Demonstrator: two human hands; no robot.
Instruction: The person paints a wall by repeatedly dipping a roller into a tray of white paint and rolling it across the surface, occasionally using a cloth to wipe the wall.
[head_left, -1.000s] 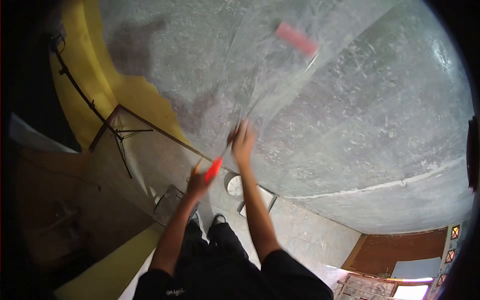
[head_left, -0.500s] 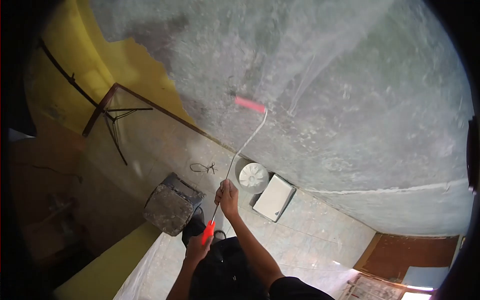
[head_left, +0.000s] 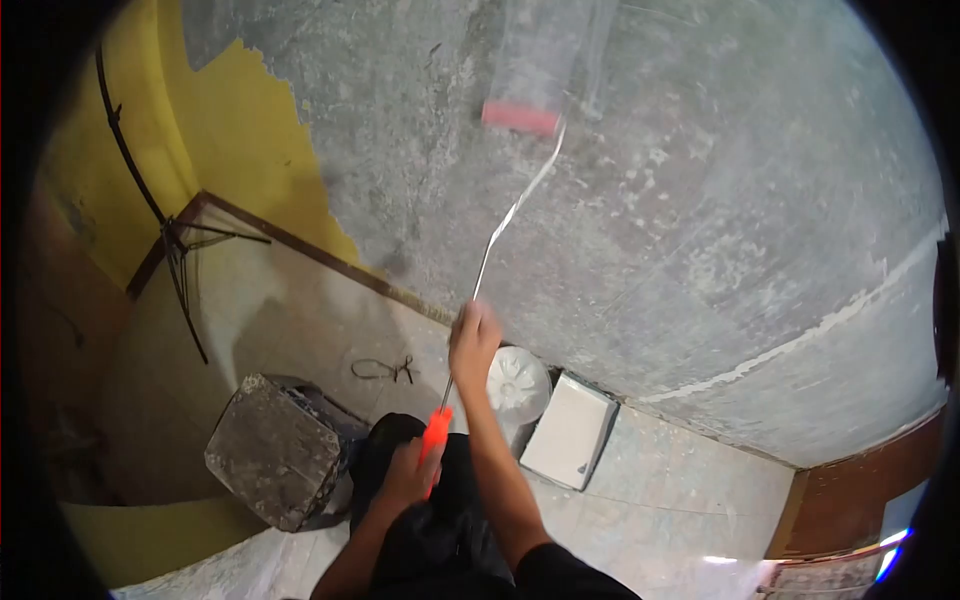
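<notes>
A paint roller with a pinkish sleeve (head_left: 521,118) rests against the grey wall (head_left: 640,210), below a pale, wet-looking stripe. Its long wire frame runs down towards me, the upper part smeared white. My right hand (head_left: 475,345) is wrapped round the metal rod partway along. Lower down, my left hand (head_left: 408,472) grips the orange handle (head_left: 436,435). Beyond my right forearm a white round bucket (head_left: 519,385) stands at the wall's foot, partly hidden by that arm. Beside it lies a tray (head_left: 568,430) with a white surface.
A stained, box-like stool (head_left: 275,450) stands on the floor at left. Close to the skirting is a loop of wire (head_left: 385,370). A black tripod stand (head_left: 172,235) occupies the corner by the yellow wall (head_left: 240,140). A brown panel (head_left: 860,480) is at far right.
The roller has moved up the wall, leaving a pale stripe above it. My right hand has risen with the rod, and the camera view has shifted.
</notes>
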